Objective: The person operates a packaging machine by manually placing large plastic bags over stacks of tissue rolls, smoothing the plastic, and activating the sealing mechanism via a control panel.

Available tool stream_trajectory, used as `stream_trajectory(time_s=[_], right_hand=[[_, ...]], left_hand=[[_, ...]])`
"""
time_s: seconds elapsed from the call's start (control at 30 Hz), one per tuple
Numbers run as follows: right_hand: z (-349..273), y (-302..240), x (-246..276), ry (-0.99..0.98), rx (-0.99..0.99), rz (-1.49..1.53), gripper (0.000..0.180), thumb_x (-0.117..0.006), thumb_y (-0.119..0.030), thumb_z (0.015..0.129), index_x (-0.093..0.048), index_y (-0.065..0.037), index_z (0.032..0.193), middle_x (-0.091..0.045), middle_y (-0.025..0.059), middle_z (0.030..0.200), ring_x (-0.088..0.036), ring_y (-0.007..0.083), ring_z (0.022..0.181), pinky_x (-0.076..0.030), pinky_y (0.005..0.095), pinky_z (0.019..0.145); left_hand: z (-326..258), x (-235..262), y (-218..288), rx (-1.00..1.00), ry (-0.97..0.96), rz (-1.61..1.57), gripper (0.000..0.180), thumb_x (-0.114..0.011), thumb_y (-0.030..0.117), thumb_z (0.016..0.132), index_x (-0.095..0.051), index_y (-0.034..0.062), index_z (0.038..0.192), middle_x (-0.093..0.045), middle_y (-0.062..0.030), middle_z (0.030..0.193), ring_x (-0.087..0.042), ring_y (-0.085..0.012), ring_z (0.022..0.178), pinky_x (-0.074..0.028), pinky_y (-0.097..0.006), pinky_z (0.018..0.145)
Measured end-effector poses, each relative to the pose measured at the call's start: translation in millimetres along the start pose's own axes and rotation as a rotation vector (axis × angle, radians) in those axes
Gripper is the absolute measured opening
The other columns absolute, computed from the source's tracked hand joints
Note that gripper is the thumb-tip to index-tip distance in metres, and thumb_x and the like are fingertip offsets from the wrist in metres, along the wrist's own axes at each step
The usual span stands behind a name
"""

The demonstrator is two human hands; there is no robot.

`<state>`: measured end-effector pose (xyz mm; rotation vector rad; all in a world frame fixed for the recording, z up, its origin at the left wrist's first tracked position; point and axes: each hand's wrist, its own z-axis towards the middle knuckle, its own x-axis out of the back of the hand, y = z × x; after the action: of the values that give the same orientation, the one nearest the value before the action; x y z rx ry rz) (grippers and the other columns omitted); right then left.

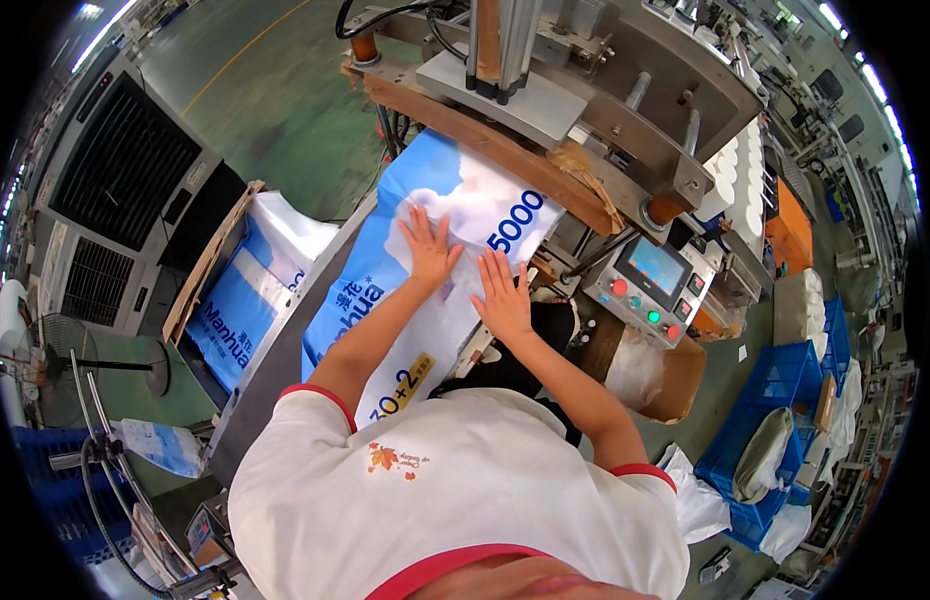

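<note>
Both palms flat | left hand (428,246), right hand (503,298) | bag (385,290) end hidden under sealer (505,140)

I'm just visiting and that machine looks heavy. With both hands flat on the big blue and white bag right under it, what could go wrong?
Both the left hand and the right hand press flat on the blue and white bag, close to the wooden press bar of the sealing machine. Fingers might get pinched if the bar comes down. The smooth bag could also slip or wrinkle under the palms, perhaps spoiling the seal.
</note>
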<state>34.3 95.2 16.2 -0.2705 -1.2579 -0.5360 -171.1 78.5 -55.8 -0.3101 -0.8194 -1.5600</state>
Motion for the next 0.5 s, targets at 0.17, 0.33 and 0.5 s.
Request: stream_trajectory(time_s=[0.17,0.33,0.5], right_hand=[[4,-12,39,0.081,-0.125,0.269,0.072,-0.056,-0.045,0.082,-0.036,0.001,0.134,-0.034,0.0193,0.14,-0.028,0.0321,0.133,-0.019,0.0485,0.107],[37,-20,40,0.216,-0.36,0.599,0.069,-0.069,-0.031,0.072,-0.043,0.003,0.126,-0.037,0.0275,0.134,-0.029,0.0409,0.129,-0.02,0.0488,0.108],[71,-16,-20,0.313,-0.493,0.48,0.076,-0.057,-0.048,0.077,-0.037,-0.005,0.137,-0.013,0.0278,0.147,-0.004,0.0413,0.138,-0.003,0.0535,0.11]], left_hand=[[28,77,27,0.007,-0.297,0.122,0.058,-0.061,0.039,0.078,-0.048,0.0216,0.131,-0.029,-0.0122,0.144,-0.015,-0.0396,0.136,-0.004,-0.066,0.103],[59,95,15,-0.034,-0.466,0.158,0.06,-0.06,0.041,0.079,-0.045,0.025,0.134,-0.035,-0.0182,0.141,-0.022,-0.04,0.134,-0.01,-0.063,0.104],[87,47,8,0.012,-0.617,0.438,0.064,-0.042,0.058,0.087,-0.023,0.034,0.143,-0.011,-0.0177,0.151,-0.008,-0.0472,0.135,-0.006,-0.074,0.096]])
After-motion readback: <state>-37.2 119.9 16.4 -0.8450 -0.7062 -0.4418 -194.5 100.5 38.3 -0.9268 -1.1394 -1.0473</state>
